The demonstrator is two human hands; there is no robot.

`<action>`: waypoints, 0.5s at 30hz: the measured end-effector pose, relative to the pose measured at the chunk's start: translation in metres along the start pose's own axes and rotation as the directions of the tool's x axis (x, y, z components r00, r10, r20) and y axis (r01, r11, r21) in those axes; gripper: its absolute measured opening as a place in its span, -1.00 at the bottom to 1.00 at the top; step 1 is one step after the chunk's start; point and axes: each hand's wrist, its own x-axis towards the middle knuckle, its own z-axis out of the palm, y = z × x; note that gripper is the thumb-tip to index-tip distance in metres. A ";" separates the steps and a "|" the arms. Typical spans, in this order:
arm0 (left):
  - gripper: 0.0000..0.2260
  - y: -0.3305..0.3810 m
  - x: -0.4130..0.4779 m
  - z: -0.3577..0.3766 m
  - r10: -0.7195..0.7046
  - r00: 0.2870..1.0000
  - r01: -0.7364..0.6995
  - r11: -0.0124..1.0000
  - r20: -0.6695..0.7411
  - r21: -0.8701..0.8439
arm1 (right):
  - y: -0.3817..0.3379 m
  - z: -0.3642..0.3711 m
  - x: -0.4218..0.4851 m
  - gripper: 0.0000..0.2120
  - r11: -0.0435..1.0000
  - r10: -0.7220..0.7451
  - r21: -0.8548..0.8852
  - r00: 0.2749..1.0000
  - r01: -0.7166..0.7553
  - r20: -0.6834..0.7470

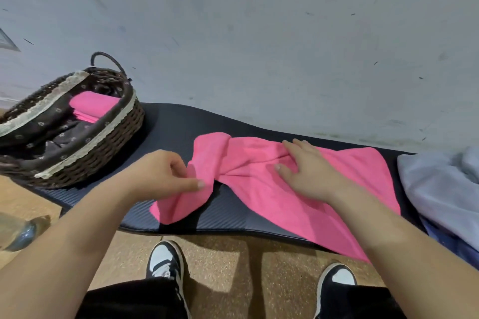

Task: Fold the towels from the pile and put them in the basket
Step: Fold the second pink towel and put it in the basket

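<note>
Left hand [166, 176] and right hand [308, 166] are both on one pink towel [350, 189], so I judge the task to be somewhere in its middle and not near the end. At the far left the basket [90, 142] stands on the dark bench [233, 217], and inside it lies a folded pink towel [93, 106]; it seems to be more than one layer, but how many towels are there I cannot tell. Just to the right of the basket, the left hand has its fingers curled and pinches the bunched left end of the pink towel between thumb and fingers. This end is twisted and hangs a little toward the near edge of the bench. The rest of the towel lies spread on the bench, not yet folded into a neat shape. On its middle the right hand rests flat, with the fingers straight and spread apart, and presses the cloth down beside a crease; it grips nothing. At the far right edge a pile [440, 189] of pale grey-blue towels waits, loose and unfolded, just beside the pink towel. What is left, in my judgement, is to finish this fold, put the towel in the basket, and then work through the pile.
</note>
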 end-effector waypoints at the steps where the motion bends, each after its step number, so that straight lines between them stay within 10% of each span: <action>1: -0.66 0.001 0.007 0.001 -0.014 0.995 0.008 0.999 -0.098 -0.054 | -0.003 0.006 0.005 -0.30 1.000 -0.011 0.012 1.000 0.011 -0.007; 7: -0.75 0.020 0.050 0.030 -0.134 0.956 0.021 0.918 -0.260 -0.396 | -0.025 0.024 0.004 -0.25 0.992 -0.067 -0.091 0.979 0.086 0.195; 15: -0.82 0.045 0.058 0.029 -0.214 0.969 0.246 0.808 0.124 -0.534 | -0.019 -0.007 -0.022 -0.27 0.975 -0.091 -0.155 0.920 0.161 0.381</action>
